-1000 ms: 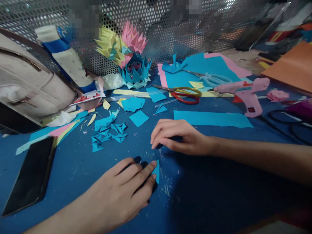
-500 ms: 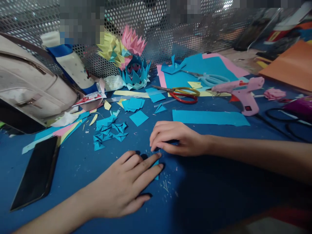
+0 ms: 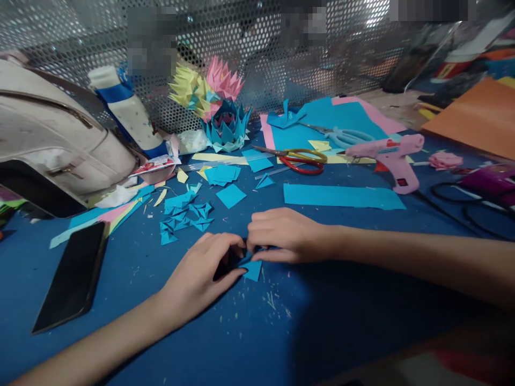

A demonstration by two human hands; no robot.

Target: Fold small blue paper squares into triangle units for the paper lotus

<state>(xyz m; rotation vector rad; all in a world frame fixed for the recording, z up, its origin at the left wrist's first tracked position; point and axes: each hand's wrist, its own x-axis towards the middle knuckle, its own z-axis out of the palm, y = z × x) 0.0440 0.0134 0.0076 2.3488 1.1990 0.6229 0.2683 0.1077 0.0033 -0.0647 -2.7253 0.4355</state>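
Observation:
A small piece of blue paper (image 3: 253, 271) lies on the dark blue table between my hands, its upper part raised and partly hidden by fingers. My left hand (image 3: 209, 265) curls at its left edge, thumb and fingers closed on it. From the right, my right hand (image 3: 279, 236) pinches the raised part near the top. Folded blue paper pieces (image 3: 181, 220) sit in a cluster behind my left hand. Nearby are a flat blue square (image 3: 231, 196) and a stack of blue squares (image 3: 223, 175). A blue paper strip (image 3: 341, 196) lies behind my right hand.
A phone (image 3: 72, 279) lies at the left before a pale backpack (image 3: 60, 123). Scissors (image 3: 301, 160), a pink glue gun (image 3: 396, 158) and its cable stand at the right. Folded paper flowers (image 3: 227, 123) lean against a perforated metal panel (image 3: 257, 53).
My left hand was flat with fingers spread over the paper; now it has curled in and grips it. My right hand has come down to the paper, and its upper part is lifted.

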